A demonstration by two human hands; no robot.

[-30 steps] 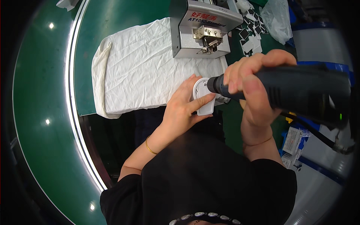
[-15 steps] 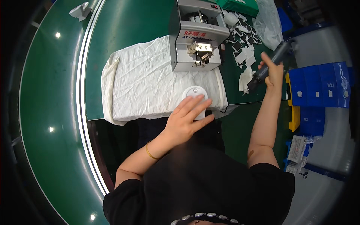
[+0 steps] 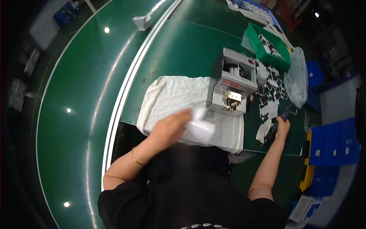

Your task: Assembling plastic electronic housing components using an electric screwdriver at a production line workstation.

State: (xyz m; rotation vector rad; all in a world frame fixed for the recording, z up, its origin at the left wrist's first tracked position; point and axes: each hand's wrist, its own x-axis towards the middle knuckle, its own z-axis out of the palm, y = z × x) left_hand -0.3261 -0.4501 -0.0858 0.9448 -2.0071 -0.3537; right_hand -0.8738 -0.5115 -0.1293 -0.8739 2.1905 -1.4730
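Observation:
My left hand (image 3: 167, 129), smeared by motion, is closed on a white plastic part (image 3: 203, 130) with a rounded head and a broader base. It holds the part above the front of a white cloth (image 3: 171, 97) spread on the bench. Over on the right, my right hand (image 3: 282, 128) is wrapped round a dark electric screwdriver (image 3: 271, 133). The tool's tip points down and toward me, beside a crumpled off-white cloth (image 3: 263, 130) on the green bench top.
A grey screw-feeding machine (image 3: 231, 82) stands at the cloth's back right. Beyond it lie loose black-and-white pieces (image 3: 272, 86), a green bin (image 3: 263, 47) and a clear plastic bag (image 3: 296, 80). Blue bins (image 3: 331, 147) stand right. Another white part (image 3: 142, 23) sits on the green conveyor (image 3: 80, 99).
My left hand has lifted the white part off the cloth, closing on it. The screwdriver in my right hand has come down toward the bench. The whole view has shifted and turned.

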